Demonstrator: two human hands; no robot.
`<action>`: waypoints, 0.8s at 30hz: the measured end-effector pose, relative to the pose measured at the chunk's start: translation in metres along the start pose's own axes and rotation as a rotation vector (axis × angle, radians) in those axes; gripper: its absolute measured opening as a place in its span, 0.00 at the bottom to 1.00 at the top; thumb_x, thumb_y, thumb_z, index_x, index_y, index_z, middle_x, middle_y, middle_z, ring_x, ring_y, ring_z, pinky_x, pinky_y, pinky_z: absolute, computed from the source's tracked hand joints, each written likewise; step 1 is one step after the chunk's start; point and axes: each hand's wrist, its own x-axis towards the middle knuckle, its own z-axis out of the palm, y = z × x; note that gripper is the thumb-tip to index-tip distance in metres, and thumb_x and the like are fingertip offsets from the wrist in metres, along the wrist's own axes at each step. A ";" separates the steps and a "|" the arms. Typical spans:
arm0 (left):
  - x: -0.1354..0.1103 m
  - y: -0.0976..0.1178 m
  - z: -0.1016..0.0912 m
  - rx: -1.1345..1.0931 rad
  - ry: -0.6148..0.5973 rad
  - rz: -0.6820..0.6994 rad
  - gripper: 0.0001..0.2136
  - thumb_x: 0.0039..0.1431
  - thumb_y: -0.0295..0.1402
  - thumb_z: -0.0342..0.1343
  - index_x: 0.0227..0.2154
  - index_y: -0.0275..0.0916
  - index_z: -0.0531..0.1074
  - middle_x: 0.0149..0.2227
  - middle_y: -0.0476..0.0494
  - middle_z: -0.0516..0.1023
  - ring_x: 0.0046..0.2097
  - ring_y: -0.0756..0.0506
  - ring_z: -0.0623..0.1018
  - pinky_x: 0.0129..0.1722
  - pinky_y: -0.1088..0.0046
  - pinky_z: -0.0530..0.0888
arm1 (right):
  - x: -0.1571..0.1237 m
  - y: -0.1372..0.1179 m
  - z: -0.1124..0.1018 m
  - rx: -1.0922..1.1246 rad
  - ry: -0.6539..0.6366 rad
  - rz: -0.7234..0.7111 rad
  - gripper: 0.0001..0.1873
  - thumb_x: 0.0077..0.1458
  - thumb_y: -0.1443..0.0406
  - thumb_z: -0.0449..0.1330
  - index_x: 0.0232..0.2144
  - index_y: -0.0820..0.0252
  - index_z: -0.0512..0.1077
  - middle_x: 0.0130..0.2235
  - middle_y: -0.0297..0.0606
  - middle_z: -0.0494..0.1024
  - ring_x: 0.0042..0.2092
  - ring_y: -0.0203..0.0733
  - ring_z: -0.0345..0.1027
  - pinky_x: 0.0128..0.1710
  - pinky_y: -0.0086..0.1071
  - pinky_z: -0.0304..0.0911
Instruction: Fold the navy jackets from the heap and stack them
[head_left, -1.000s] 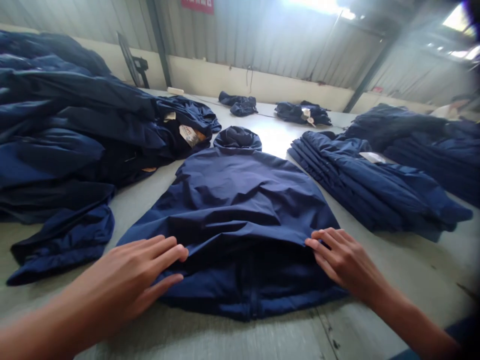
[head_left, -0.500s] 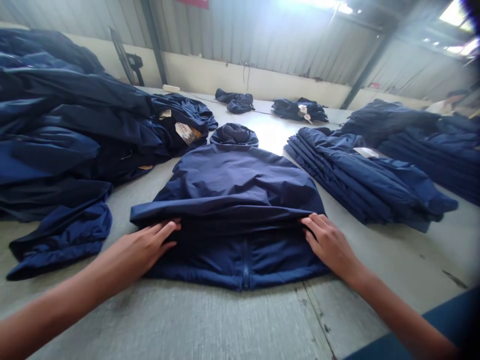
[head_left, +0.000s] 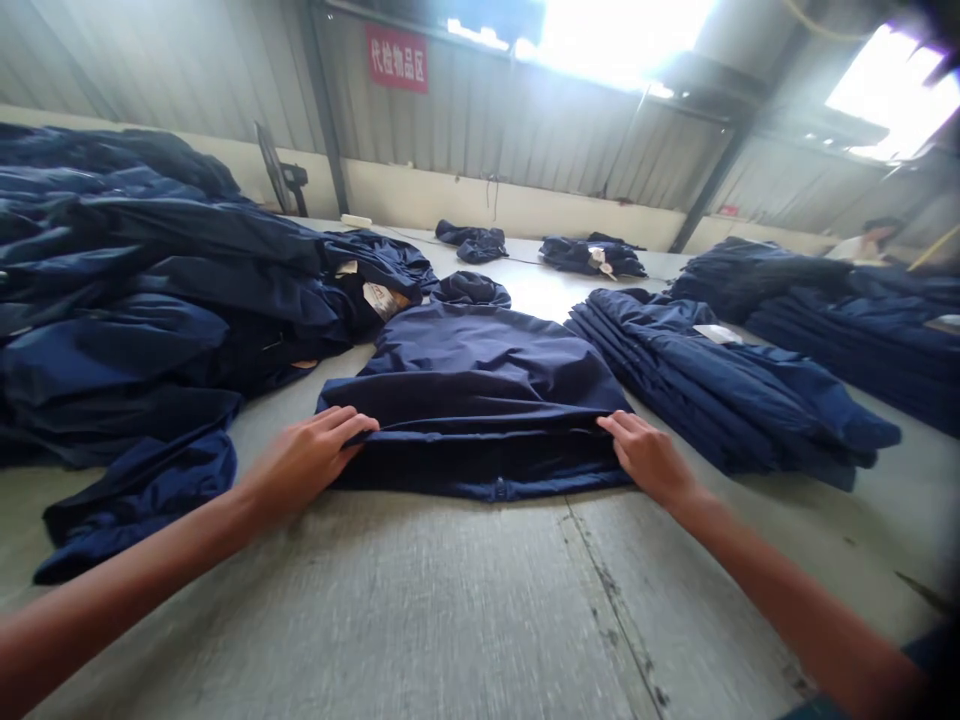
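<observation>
A navy jacket lies on the pale table in front of me, its hood pointing away. Across its near part runs a loose horizontal fold, and a zipper end shows at the middle of the near hem. My left hand pinches the fabric at the left end of the fold, fingers on top and thumb hidden. At the fold's right end, my right hand is closed on the cloth in the same way.
A large heap of navy jackets fills the left side. Folded jackets are stacked at the right, with another stack behind. Small navy bundles lie farther back. A person is at the far right.
Both hands have moved with the cloth, and less of the jacket's near panel shows below the fold. The hem lies farther from me. The view has tilted upward.
</observation>
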 end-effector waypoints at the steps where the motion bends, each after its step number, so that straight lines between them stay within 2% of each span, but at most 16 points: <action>1: -0.010 0.003 -0.007 -0.009 0.023 -0.003 0.14 0.72 0.40 0.49 0.51 0.44 0.76 0.50 0.43 0.81 0.51 0.38 0.80 0.54 0.60 0.76 | -0.013 -0.001 -0.006 0.017 0.063 0.019 0.23 0.65 0.74 0.46 0.53 0.59 0.75 0.48 0.46 0.79 0.52 0.53 0.75 0.51 0.46 0.72; 3: -0.029 0.009 -0.022 -0.041 0.059 -0.010 0.14 0.72 0.40 0.49 0.50 0.44 0.77 0.50 0.45 0.81 0.50 0.40 0.81 0.54 0.62 0.76 | -0.041 -0.004 -0.020 0.072 0.185 0.037 0.21 0.66 0.73 0.48 0.52 0.56 0.75 0.49 0.45 0.79 0.54 0.53 0.74 0.54 0.48 0.71; 5: -0.047 0.014 -0.035 -0.080 0.012 0.010 0.14 0.73 0.40 0.50 0.50 0.46 0.79 0.50 0.46 0.82 0.50 0.41 0.82 0.52 0.65 0.77 | -0.071 -0.008 -0.031 0.112 0.232 0.033 0.19 0.67 0.71 0.50 0.53 0.52 0.75 0.49 0.44 0.79 0.54 0.53 0.74 0.56 0.51 0.70; 7: -0.057 0.017 -0.045 -0.102 -0.154 0.062 0.13 0.70 0.43 0.54 0.50 0.50 0.80 0.50 0.47 0.83 0.48 0.41 0.84 0.49 0.66 0.80 | -0.096 -0.011 -0.039 0.131 0.148 -0.003 0.18 0.67 0.68 0.53 0.54 0.48 0.75 0.49 0.42 0.79 0.53 0.53 0.76 0.56 0.51 0.71; 9: -0.056 0.018 -0.050 -0.104 -0.322 0.095 0.15 0.66 0.48 0.59 0.52 0.54 0.80 0.50 0.48 0.84 0.48 0.40 0.84 0.46 0.66 0.81 | -0.109 -0.014 -0.044 0.139 0.017 -0.043 0.17 0.67 0.64 0.58 0.55 0.45 0.74 0.51 0.39 0.80 0.52 0.53 0.77 0.54 0.50 0.73; 10: -0.051 0.018 -0.051 -0.109 -0.346 0.096 0.16 0.66 0.50 0.60 0.53 0.55 0.80 0.51 0.48 0.84 0.49 0.39 0.84 0.48 0.65 0.81 | -0.109 -0.015 -0.046 0.142 -0.025 -0.052 0.17 0.66 0.62 0.60 0.56 0.44 0.74 0.51 0.38 0.81 0.52 0.53 0.77 0.53 0.49 0.74; 11: -0.041 0.017 -0.051 -0.121 -0.320 0.091 0.17 0.67 0.51 0.57 0.53 0.54 0.80 0.52 0.47 0.84 0.51 0.39 0.84 0.51 0.63 0.80 | -0.104 -0.015 -0.048 0.149 -0.036 -0.048 0.16 0.67 0.60 0.61 0.56 0.44 0.74 0.52 0.38 0.81 0.53 0.53 0.77 0.54 0.49 0.74; 14: -0.002 0.012 -0.039 -0.150 -0.147 0.069 0.21 0.75 0.48 0.44 0.59 0.50 0.76 0.62 0.45 0.77 0.63 0.39 0.76 0.66 0.58 0.70 | -0.069 -0.012 -0.044 0.183 0.066 0.027 0.16 0.70 0.59 0.55 0.57 0.48 0.73 0.55 0.42 0.79 0.58 0.53 0.73 0.60 0.51 0.69; 16: 0.022 0.006 -0.022 -0.105 -0.116 0.067 0.23 0.76 0.47 0.41 0.65 0.48 0.70 0.70 0.43 0.67 0.70 0.38 0.67 0.71 0.52 0.60 | -0.040 -0.009 -0.030 0.185 0.097 0.106 0.21 0.72 0.57 0.50 0.62 0.52 0.69 0.63 0.47 0.74 0.65 0.54 0.67 0.65 0.52 0.64; 18: 0.033 -0.004 0.001 -0.014 -0.167 0.041 0.26 0.76 0.47 0.41 0.70 0.47 0.63 0.74 0.41 0.59 0.74 0.35 0.59 0.72 0.44 0.54 | -0.020 -0.005 -0.007 0.152 0.011 0.193 0.27 0.73 0.55 0.46 0.68 0.58 0.64 0.69 0.52 0.65 0.71 0.58 0.57 0.68 0.57 0.59; 21: 0.025 -0.019 0.031 0.096 -0.290 -0.044 0.27 0.75 0.46 0.41 0.73 0.48 0.57 0.76 0.39 0.54 0.76 0.31 0.54 0.70 0.34 0.51 | -0.013 0.004 0.029 0.080 -0.196 0.267 0.33 0.73 0.51 0.43 0.72 0.59 0.59 0.73 0.54 0.58 0.75 0.63 0.47 0.69 0.64 0.53; 24: -0.001 -0.019 0.040 0.132 -0.325 -0.068 0.28 0.75 0.47 0.42 0.73 0.48 0.57 0.75 0.39 0.54 0.75 0.31 0.55 0.70 0.40 0.55 | -0.020 0.016 0.047 0.058 -0.263 0.222 0.33 0.73 0.49 0.42 0.73 0.54 0.58 0.75 0.50 0.54 0.76 0.59 0.42 0.71 0.62 0.49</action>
